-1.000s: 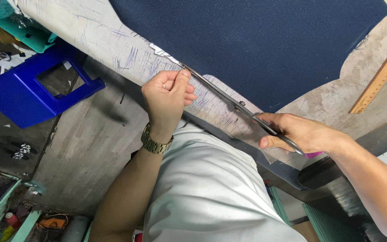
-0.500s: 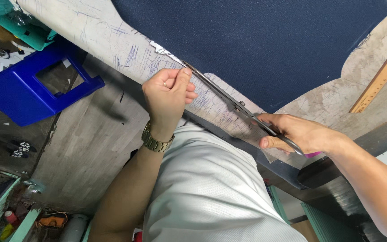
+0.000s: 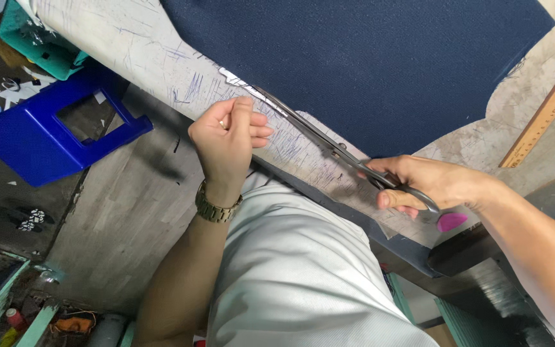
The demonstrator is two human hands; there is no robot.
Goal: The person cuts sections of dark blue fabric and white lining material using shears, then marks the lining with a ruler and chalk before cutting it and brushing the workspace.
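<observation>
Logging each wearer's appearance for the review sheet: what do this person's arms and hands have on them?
Both forearms are bare, with no gloves or sleeves in view. The left hand has a metal link wristwatch of dull gold-bronze colour at the wrist. The right hand shows no watch or bracelet. Rings cannot be made out.

Fabric sheet (image 3: 367,64) lies flat on my desk (image 3: 149,51), covering its upper middle. My left hand (image 3: 226,138) sits at the desk's near edge, just left of the fabric's lower edge. Scissors (image 3: 316,138) run along that edge, tips near my left hand, handles in my right hand (image 3: 425,183) further right. A small chalk piece (image 3: 451,222) lies on the desk just below the right hand. A ruler (image 3: 547,112) lies on the desk right of the fabric, apart from it. Below the desk, on the floor at left, a stool (image 3: 40,148); behind it, a crate (image 3: 33,45). My torso sits between both arms.
</observation>
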